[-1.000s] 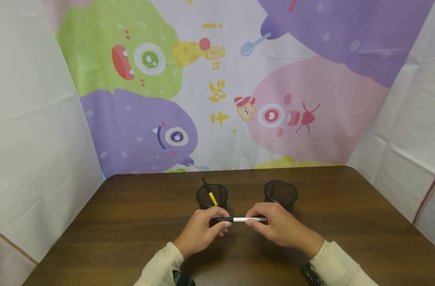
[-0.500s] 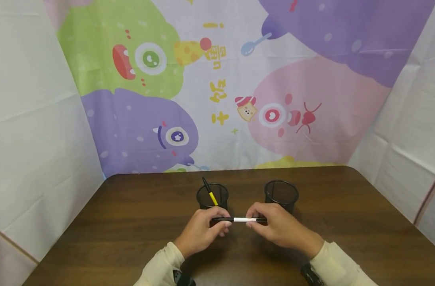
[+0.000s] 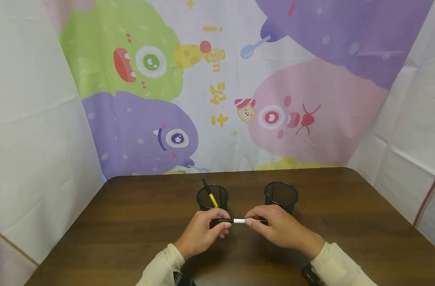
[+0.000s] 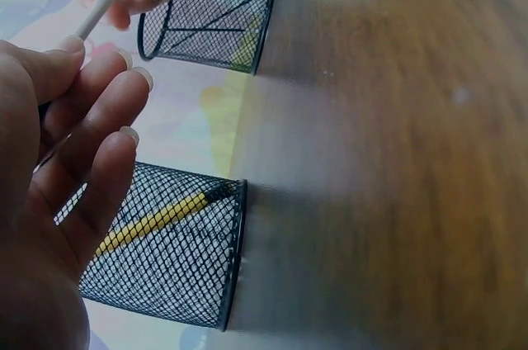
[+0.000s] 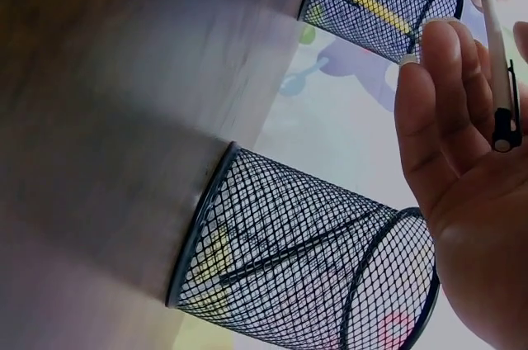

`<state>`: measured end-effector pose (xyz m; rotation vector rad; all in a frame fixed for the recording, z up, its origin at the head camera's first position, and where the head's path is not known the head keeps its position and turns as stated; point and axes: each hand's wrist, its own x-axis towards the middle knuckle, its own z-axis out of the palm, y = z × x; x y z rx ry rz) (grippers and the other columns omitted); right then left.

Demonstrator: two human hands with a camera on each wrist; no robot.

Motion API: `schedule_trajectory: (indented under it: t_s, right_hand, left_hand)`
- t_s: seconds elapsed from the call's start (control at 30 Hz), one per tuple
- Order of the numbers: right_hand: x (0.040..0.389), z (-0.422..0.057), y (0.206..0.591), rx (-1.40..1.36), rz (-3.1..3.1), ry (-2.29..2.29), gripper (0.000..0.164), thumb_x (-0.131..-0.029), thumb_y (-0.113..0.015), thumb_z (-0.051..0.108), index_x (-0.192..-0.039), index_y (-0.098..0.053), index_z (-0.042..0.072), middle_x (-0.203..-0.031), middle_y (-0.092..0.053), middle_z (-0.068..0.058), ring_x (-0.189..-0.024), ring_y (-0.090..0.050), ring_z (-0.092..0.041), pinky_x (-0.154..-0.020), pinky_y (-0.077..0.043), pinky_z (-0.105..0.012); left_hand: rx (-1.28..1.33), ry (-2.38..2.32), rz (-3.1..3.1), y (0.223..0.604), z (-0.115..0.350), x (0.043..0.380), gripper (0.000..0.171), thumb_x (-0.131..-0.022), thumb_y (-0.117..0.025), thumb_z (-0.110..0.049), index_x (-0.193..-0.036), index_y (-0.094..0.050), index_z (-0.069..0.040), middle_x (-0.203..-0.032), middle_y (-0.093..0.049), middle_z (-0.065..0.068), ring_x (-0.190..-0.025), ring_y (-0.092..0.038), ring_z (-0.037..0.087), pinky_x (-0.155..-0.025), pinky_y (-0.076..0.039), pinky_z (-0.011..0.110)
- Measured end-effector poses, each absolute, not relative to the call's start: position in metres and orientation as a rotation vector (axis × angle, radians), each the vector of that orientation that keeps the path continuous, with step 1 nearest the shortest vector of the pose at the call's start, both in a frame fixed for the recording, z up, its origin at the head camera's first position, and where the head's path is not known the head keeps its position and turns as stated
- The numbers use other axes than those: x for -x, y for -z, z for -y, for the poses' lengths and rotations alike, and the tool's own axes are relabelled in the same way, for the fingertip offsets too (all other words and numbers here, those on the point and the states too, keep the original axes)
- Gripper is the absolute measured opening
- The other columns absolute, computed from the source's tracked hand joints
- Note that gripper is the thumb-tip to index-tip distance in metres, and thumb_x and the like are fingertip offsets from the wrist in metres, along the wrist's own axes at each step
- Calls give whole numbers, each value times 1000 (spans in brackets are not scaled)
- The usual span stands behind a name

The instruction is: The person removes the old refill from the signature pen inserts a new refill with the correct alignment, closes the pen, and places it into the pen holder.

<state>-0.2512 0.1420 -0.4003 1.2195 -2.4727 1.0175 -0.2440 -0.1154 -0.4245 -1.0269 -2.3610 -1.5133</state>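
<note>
One pen [image 3: 239, 221] is hanging level over the worktop [image 3: 145, 226], its long axis running left to right, nearer the person than both cups. The left hand's [image 3: 202, 229] fingers are pinching its black end, the right hand's [image 3: 279, 227] its white barrel. Beyond, the left cup [image 3: 204, 202] is holding a yellow pen [image 3: 212, 198]; the right cup [image 3: 288, 204] is standing apart.

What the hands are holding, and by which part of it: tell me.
A pen: the left hand pinches it by the black part at one end, and the right hand pinches its white barrel toward the other end.
</note>
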Motion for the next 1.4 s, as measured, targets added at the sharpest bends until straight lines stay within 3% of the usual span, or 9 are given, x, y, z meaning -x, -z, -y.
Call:
schedule_trajectory:
  t_s: [0.17, 0.47, 1.0, 1.4]
  right_hand:
    - [253, -144, 399, -1214, 2463, -989, 14, -103, -60, 31, -101, -72, 23, -82, -61, 18, -68, -54, -2, -62, -50, -23]
    - [254, -143, 400, -1261, 2425, -987, 16, -103, -60, 24, -92, -72, 21, -72, -54, 17, -62, -50, 0, -56, -46, -21]
    - [253, -141, 401, -1240, 2367, -942, 5, -98, -68, 22, -93, -70, 20, -80, -59, 17, -69, -53, -1, -62, -49, -22]
    - [252, -141, 401, -1234, 2360, -995, 6, -96, -70, 22, -93, -70, 17, -78, -60, 17, -66, -54, -1, -60, -49, -22]
  left_hand:
    - [1024, 1526, 2339, 424, 115, 246, 12, -93, -71, -5, -101, -66, -11, -83, -72, 7, -63, -69, 16, -58, -59, 28]
    - [1048, 1523, 2333, 423, 116, 245, 8, -95, -70, -10, -100, -65, -13, -82, -71, 11, -63, -68, 11, -59, -59, 28]
    - [987, 1521, 2365, 423, 114, 244, 12, -93, -70, -2, -101, -66, -9, -81, -70, 7, -63, -68, 14, -58, -59, 29]
    - [988, 1535, 2345, 397, 110, 224, 11, -91, -69, 5, -98, -65, -3, -80, -69, 6, -63, -69, 19, -59, -59, 29]
